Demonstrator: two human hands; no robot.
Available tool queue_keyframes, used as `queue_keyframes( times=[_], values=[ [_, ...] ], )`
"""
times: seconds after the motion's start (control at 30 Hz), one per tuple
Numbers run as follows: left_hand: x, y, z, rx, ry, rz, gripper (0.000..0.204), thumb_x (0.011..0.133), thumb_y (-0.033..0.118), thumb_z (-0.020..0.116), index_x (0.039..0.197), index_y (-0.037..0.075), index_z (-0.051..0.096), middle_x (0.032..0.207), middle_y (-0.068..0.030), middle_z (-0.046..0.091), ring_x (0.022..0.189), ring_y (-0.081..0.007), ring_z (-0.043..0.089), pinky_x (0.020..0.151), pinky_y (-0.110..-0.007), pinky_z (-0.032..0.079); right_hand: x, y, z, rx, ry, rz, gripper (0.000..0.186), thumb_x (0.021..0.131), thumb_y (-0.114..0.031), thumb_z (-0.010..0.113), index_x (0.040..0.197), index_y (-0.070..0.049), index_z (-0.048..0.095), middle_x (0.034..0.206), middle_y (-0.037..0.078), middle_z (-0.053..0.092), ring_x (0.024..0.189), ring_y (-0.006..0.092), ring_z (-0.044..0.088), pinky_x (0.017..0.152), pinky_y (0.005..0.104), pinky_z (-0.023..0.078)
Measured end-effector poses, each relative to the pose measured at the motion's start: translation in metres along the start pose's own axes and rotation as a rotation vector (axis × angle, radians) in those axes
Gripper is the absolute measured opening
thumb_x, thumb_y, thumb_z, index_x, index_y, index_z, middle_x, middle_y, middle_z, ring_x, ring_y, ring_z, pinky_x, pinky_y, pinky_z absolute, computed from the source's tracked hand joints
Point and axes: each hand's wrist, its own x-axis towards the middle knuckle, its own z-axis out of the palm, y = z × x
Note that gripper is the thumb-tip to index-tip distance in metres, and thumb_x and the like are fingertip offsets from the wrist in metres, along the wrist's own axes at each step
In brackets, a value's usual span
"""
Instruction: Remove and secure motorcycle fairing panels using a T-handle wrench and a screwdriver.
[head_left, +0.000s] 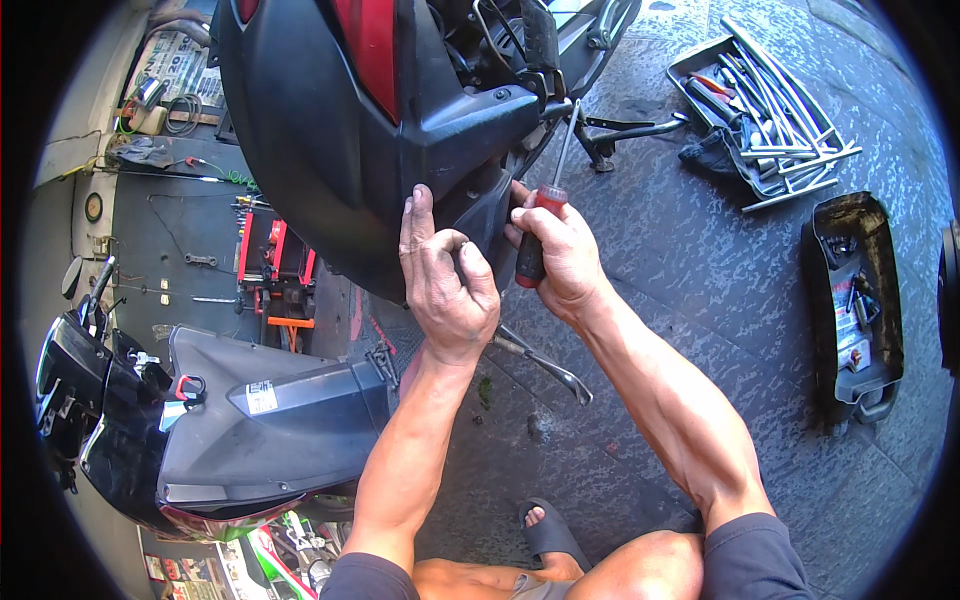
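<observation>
Gripping the red-and-black screwdriver (531, 262), the right hand (570, 252) is closed just beside the dark body panel (310, 150); the left hand (450, 295), half open, seems to touch this panel.

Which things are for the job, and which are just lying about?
For the job, it looks like:
red-and-black screwdriver, in the right hand
black panel, by the left hand

Lying about, untouched:
tool tray
long black bin
red toolbox
</observation>
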Motion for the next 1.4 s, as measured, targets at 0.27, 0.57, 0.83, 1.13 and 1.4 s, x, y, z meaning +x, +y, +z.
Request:
queue_keyframes(
  times=[0.27,0.57,0.83,1.13,1.4],
  values=[
    [0.006,0.018,-0.014,-0.321,0.006,-0.329,0.013,0.099,0.01,0.056,0.099,-0.003,0.057,0.139,-0.0283,0.056,0.115,-0.0319,0.064,0.094,-0.036,0.051,-0.004,-0.006,0.002,-0.12,-0.006,-0.078,0.018,0.088,-0.02,0.069,0.092,-0.005,0.06,0.08,0.001,0.056,0.084,0.0115,0.055,0.109,0.0352,0.038],
    [-0.013,0.071,0.006,-1.57,0.095,-1.714,0.027,0.1,0.021,0.054,0.112,-0.001,0.062,0.108,-0.0123,0.064,0.105,-0.0225,0.062,0.1,-0.04,0.046,-0.051,-0.043,-0.011,-0.845,-0.078,-0.34,0.027,0.085,-0.014,0.075,0.108,-0.002,0.067,0.091,0.01,0.065,0.087,0.0194,0.065,0.08,0.0343,0.054],
    [-0.001,0.069,0.021,-1.699,0.073,-1.805,0.031,0.1,0.023,0.054,0.119,-0.001,0.058,0.119,-0.0128,0.059,0.117,-0.0207,0.056,0.109,-0.041,0.041,-0.04,-0.054,-0.011,-1.256,-0.15,-0.466,0.019,0.083,-0.006,0.074,0.1,0.0,0.07,0.09,0.013,0.065,0.082,0.025,0.067,0.075,0.0359,0.054],
    [-0.003,0.063,0.035,-2.066,0.589,-1.847,0.091,0.09,0.064,0.063,0.148,-0.001,0.037,0.134,-0.0137,0.056,0.133,-0.023,0.047,0.119,-0.044,0.03,0.006,-0.055,0.005,-1.173,-0.146,-0.618,0.019,0.082,-0.012,0.076,0.097,-0.002,0.071,0.086,0.015,0.067,0.082,0.0318,0.067,0.075,0.0409,0.054],
    [-0.015,0.056,0.044,-2.121,0.579,-1.768,0.067,0.098,0.047,0.055,0.15,0.007,0.041,0.143,-0.0118,0.054,0.137,-0.0229,0.046,0.116,-0.042,0.034,0.011,-0.044,0.02,-1.354,-0.112,-0.624,0.02,0.086,-0.012,0.077,0.1,0.0,0.071,0.09,0.015,0.067,0.083,0.0287,0.068,0.076,0.0381,0.055]
  ],
)
